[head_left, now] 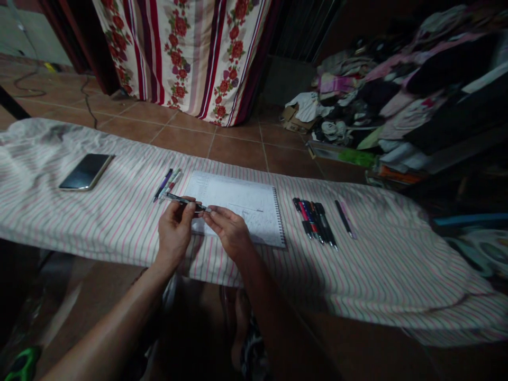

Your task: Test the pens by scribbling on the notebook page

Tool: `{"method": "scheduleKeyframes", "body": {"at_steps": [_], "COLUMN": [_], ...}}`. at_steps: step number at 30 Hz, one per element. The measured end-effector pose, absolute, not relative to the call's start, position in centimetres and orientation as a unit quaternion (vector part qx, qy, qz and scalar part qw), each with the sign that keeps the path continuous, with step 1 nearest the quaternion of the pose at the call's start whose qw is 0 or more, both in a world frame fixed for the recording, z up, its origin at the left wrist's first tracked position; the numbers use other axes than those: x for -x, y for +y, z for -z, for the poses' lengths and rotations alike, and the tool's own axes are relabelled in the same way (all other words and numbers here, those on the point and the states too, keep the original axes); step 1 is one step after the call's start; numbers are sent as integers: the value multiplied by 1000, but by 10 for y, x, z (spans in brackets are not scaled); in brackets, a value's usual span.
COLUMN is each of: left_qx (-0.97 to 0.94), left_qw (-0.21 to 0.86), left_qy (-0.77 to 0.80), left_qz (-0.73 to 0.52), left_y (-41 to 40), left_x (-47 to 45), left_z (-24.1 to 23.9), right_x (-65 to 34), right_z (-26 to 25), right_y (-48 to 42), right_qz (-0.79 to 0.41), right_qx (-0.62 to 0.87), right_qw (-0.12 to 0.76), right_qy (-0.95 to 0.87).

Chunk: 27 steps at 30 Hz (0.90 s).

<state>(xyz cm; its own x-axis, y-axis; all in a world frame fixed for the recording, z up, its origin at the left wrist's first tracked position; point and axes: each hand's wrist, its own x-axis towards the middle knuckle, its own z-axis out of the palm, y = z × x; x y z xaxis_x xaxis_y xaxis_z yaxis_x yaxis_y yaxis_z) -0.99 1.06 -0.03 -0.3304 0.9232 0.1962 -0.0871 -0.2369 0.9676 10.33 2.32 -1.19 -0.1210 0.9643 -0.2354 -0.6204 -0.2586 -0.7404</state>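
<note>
Nearest, the left hand point(177, 227) is closed on a slim pen point(178, 198), dark with a paler outer end, and the right hand point(228, 226) pinches its inner end between thumb and fingers. The pen sits over the left edge of a spiral notebook point(222, 188), pointing out to the left; whether it is whole or in parts, I cannot tell. Work this fine probably goes best with a firm left grip, a light right pinch and both kept in line, low over the page so that a dropped piece is easy to find.

A thin stick, perhaps an ink refill point(246, 208), lies on the page. Right of the notebook is a row of pens point(315, 219), mostly black; beyond it, a black pen point(343, 218) lies beside a pink one. Left of it lie a purple pen point(162, 184), a red-and-white pen point(173, 181) and, farther off, a dark-screened smartphone point(86, 172). All rest on striped cloth point(377, 264). Behind hangs a rose-patterned curtain point(178, 53).

The page carries handwriting too small to read; no brand is legible.
</note>
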Motion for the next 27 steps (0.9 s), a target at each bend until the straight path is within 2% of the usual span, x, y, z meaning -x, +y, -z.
{"method": "scheduleKeyframes", "body": {"at_steps": [14, 27], "left_qx": [-370, -79], "left_qw": [418, 600], "left_qy": [466, 401], "left_qz": [-687, -688], "left_y": [12, 13], "left_x": [12, 3], "left_z": [5, -13], "right_x": [-96, -99], "right_z": [13, 6], "right_y": [25, 24], "right_qz": [-709, -608], "right_qx": [364, 429], "right_qw": [564, 590], "right_qy": [-217, -314]}}
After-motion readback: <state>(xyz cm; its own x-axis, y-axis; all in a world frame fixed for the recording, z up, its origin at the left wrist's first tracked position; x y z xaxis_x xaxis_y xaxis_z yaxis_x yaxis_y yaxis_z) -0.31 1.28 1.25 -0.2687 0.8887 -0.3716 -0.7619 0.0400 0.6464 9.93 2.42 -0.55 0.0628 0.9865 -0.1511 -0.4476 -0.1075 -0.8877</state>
